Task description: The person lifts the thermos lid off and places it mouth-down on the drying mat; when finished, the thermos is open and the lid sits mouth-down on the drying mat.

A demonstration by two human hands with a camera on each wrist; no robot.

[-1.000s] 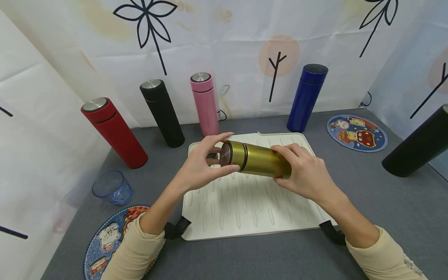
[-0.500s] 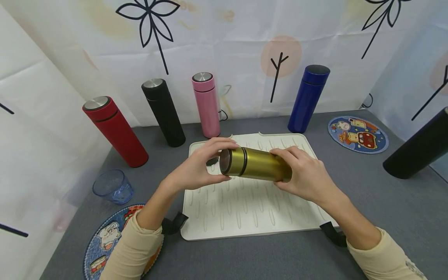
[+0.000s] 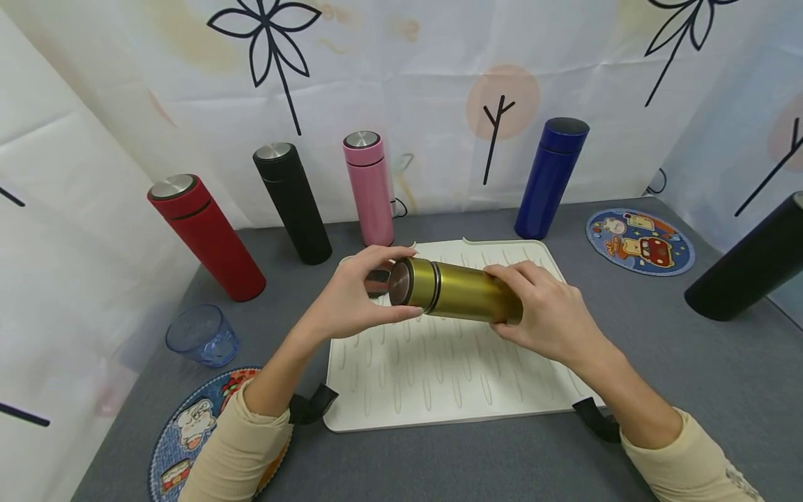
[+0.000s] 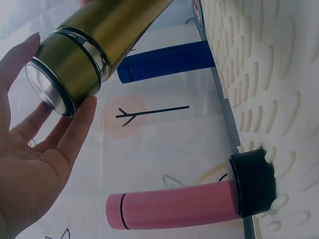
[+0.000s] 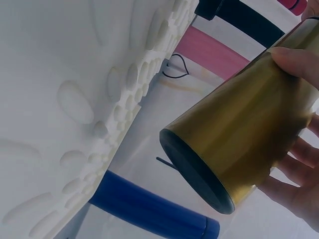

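A gold thermos flask (image 3: pixel 477 289) is held nearly level above a ribbed white mat (image 3: pixel 452 376), its capped end to the left. My right hand (image 3: pixel 548 307) grips the body near the base, with the dark underside visible in the right wrist view. At the other end my left hand (image 3: pixel 351 293) pinches the gold lid (image 4: pixel 67 74) between thumb and fingertips. A shiny metal band shows between lid and body in the left wrist view. A short black cylindrical piece (image 4: pixel 251 183) stands on the mat behind my left hand, largely hidden in the head view.
Red (image 3: pixel 207 237), black (image 3: pixel 293 206), pink (image 3: pixel 370 195) and blue (image 3: pixel 548 185) flasks stand along the back; another black flask (image 3: pixel 746 261) is at the right. A blue glass (image 3: pixel 202 338) is at the left. Round picture mats lie at left (image 3: pixel 172 439) and right (image 3: pixel 640 240).
My left fingers loosened and shifted around the lid, then closed on it again with the thumb across its lower side. The right hand kept its grip, and the flask stayed almost in place.
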